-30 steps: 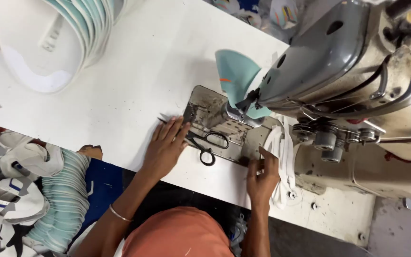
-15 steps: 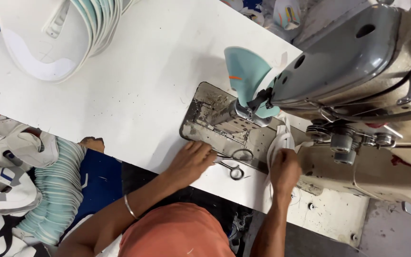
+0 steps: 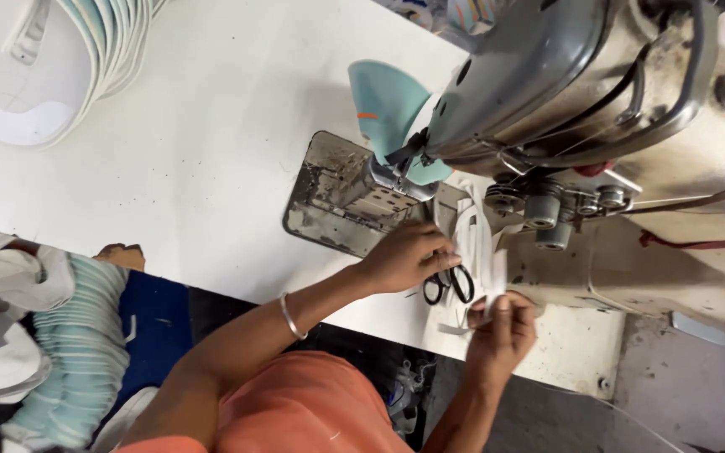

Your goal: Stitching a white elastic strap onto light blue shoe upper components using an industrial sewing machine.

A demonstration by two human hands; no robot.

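Since the earlier frame both hands shift toward the sewing machine (image 3: 597, 109): left hand (image 3: 409, 256) closes its fingers on black scissors (image 3: 449, 283) just below it, right hand (image 3: 501, 323) pinches white strips (image 3: 473, 243); tension should be kept for clean cutting.

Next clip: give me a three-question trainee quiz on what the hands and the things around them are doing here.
1. True or false: the left hand rests on the scissors.
2. What does the right hand pinch: A) white strip, B) teal piece, C) bracelet?
3. What colour are the scissors' handles?

Key: 1 true; 2 A; 3 black.
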